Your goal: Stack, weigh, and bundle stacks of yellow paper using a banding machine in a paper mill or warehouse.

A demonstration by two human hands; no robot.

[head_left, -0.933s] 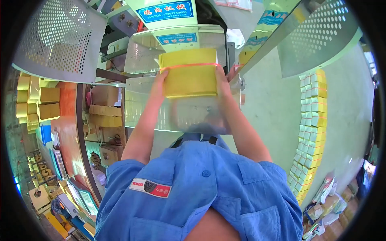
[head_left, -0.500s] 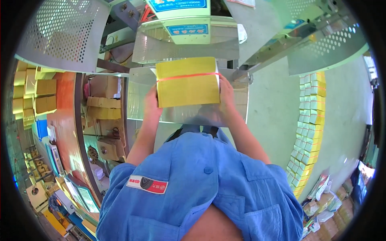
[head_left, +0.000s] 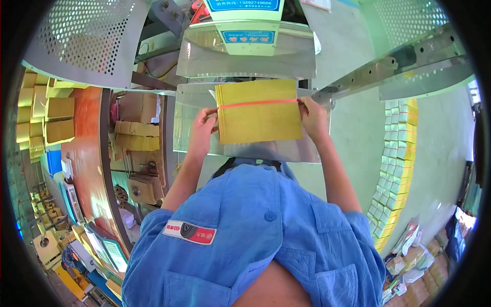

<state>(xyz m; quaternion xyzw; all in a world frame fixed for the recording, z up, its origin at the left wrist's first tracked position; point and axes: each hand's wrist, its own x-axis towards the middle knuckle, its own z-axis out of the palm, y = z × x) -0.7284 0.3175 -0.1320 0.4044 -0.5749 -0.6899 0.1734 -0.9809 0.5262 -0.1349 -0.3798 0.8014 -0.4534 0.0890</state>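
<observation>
A bundle of yellow paper or card (head_left: 260, 123) lies in front of me over a shiny metal plate (head_left: 194, 146). One pink-red strap (head_left: 258, 103) runs across its width. Several layered edges show along the bundle's left side, and a bit of white sticks out at its upper left corner. My left hand (head_left: 204, 128) grips that left side, with fingertips close to the strap. At the opposite edge, my right hand (head_left: 314, 120) is closed on the bundle where the strap goes over the side. The bundle's underside is hidden.
Beyond the plate stands a machine with a clear curved cover (head_left: 250, 48). Perforated metal guards (head_left: 84, 46) flank it. A long row of strapped yellow-and-white bundles (head_left: 396, 169) stands on the floor at right. At left are a red-brown tabletop (head_left: 84, 153) and shelved cardboard (head_left: 137, 135).
The bundle has turned over or tilted: its white right side no longer shows, and layered yellow edges now appear at left. Both hands have shifted their grip toward the strap. The view has moved slightly.
</observation>
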